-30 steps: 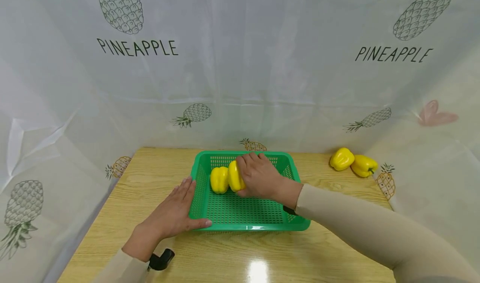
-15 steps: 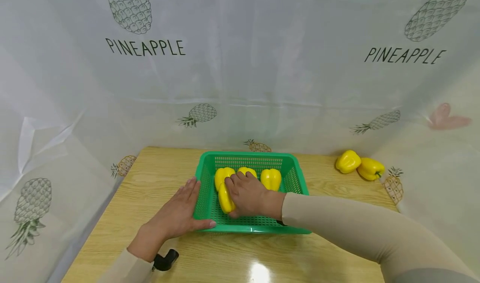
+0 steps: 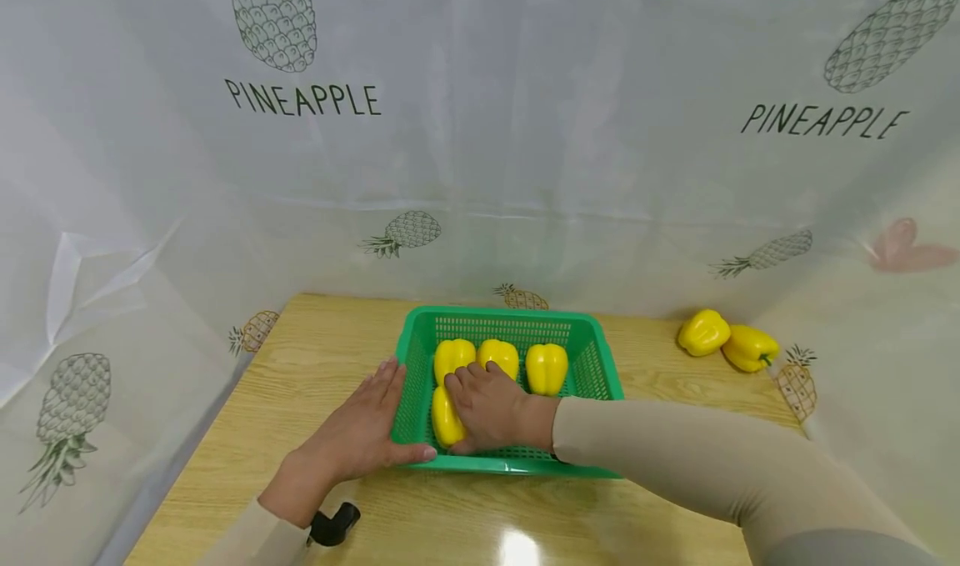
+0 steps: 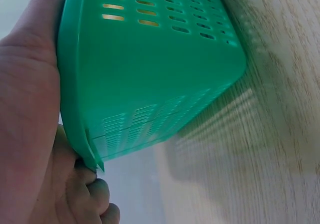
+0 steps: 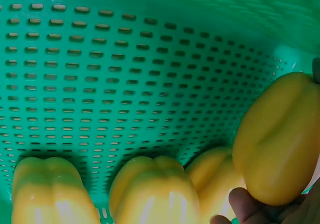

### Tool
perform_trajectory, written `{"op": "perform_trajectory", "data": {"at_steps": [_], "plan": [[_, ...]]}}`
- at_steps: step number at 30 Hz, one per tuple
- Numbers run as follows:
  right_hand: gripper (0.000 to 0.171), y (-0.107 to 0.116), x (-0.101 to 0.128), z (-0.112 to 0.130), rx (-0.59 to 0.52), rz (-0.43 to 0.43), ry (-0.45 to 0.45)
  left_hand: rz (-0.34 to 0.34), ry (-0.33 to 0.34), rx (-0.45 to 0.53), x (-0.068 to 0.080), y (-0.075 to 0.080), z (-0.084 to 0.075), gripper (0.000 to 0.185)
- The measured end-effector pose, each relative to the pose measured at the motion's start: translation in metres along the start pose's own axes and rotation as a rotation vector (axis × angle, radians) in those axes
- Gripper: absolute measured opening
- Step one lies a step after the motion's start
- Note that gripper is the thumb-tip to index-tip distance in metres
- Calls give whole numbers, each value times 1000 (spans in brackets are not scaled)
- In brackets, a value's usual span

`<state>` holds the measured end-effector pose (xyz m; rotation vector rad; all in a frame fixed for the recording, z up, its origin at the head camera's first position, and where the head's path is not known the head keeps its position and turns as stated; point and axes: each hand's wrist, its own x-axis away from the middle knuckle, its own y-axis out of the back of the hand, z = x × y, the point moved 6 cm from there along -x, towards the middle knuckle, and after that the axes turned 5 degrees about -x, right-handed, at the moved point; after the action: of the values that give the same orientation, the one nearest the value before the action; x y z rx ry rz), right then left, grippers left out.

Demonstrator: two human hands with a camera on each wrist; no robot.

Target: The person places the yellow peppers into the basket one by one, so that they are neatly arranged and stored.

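Observation:
My right hand (image 3: 487, 408) grips a yellow bell pepper (image 3: 446, 417) low inside the green basket (image 3: 510, 466), by its front left corner. In the right wrist view that bell pepper (image 5: 280, 139) tilts against the fingers, its stem end up. Three other yellow bell peppers stand toward the back: a left one (image 3: 454, 359), a middle one (image 3: 498, 355), and a right one (image 3: 547, 368). My left hand (image 3: 360, 424) rests on the basket's left front corner, fingers stretched along the left rim and thumb on the front rim. The left wrist view shows this hand against the rim outside.
Two more yellow bell peppers, one lobed (image 3: 704, 333) and one with its stem showing (image 3: 750, 348), lie on the wooden table (image 3: 300, 358) at the far right. A white curtain (image 3: 480, 132) printed with pineapples encloses the back and sides.
My right hand has carried its bell pepper from the basket's middle down to the front left, uncovering the peppers behind. The left hand stays on the rim; the head view shifted slightly.

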<state>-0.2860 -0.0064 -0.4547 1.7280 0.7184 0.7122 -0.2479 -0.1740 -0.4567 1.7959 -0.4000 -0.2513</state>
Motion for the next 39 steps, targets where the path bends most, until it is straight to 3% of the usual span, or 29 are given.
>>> {"op": "perform_trajectory", "data": {"at_steps": [12, 31, 39], "plan": [[81, -19, -8, 0, 21, 62, 2, -11, -3, -2, -1, 0, -1, 132], [97, -18, -7, -1, 2, 190, 78, 9, 18, 10, 0, 0, 0, 128], [83, -19, -5, 1, 7, 112, 110, -3, 6, 11, 0, -2, 0, 130]]}}
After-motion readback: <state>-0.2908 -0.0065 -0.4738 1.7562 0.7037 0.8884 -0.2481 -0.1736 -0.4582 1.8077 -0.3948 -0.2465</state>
